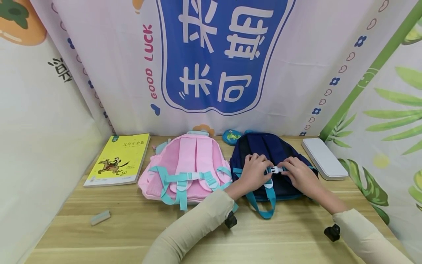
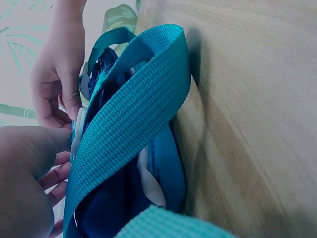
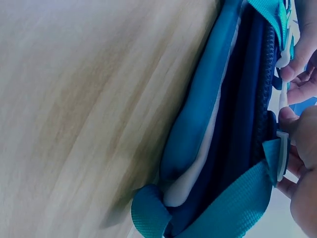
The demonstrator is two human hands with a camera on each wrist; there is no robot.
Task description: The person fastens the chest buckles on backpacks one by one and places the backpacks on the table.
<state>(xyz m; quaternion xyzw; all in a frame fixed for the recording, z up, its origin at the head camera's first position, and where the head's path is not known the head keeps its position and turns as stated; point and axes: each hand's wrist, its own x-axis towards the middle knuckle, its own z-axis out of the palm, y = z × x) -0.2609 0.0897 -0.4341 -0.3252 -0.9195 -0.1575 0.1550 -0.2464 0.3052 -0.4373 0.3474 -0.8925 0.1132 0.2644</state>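
Observation:
A navy backpack (image 1: 263, 145) lies on the table with its shoulder straps facing up. Across those straps runs a teal chest strap with a white side-release buckle (image 1: 275, 169). My left hand (image 1: 255, 170) pinches the buckle's left end between thumb and fingers, while my right hand (image 1: 301, 174) pinches the strap at its right end. In the left wrist view, a loose teal webbing strap (image 2: 133, 104) loops in front of the fingers and hides part of the buckle. The right wrist view shows both thumbs close together at the white plastic, beside the bag's teal edge (image 3: 193, 109).
Left of the navy bag lies a pink backpack (image 1: 217, 154) with turquoise straps and a buckled chest strap. A yellow book (image 1: 120, 157), a small eraser-like block (image 1: 100, 217), a round turtle-patterned blue item (image 1: 231, 136) and a white case (image 1: 324, 158) are also on the table (image 1: 132, 234).

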